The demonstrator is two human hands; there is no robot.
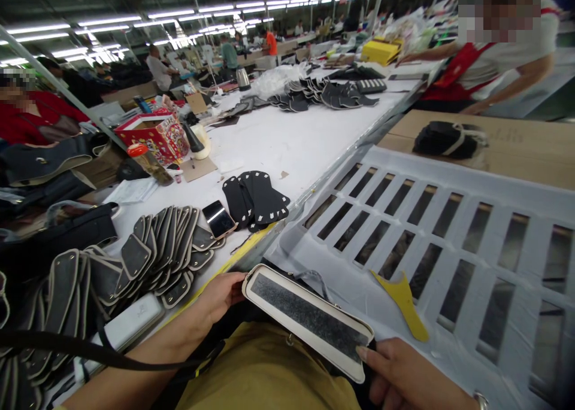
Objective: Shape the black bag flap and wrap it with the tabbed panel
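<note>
Close to my body is a dark handbag point(309, 314), its long, narrow end panel facing me. The panel has a cream border around a speckled dark-grey strip. My left hand point(224, 295) grips the far left corner with fingers closed. At the near right corner, my right hand point(390, 365) pinches the edge, thumb on the cream border. Beyond the bag, a curved yellow piece point(404, 305) lies on the white slotted rack point(422, 218). Left of my left hand, many dark flaps with pale edging point(157, 248) overlap in rows.
A phone point(218, 219) and black cut panels point(256, 200) lie on the white table point(269, 140). A white case point(135, 320) sits by my left forearm. Farther off are a red patterned box point(155, 136) and a wrapped black bundle point(444, 139). A co-worker in a red apron stands at right.
</note>
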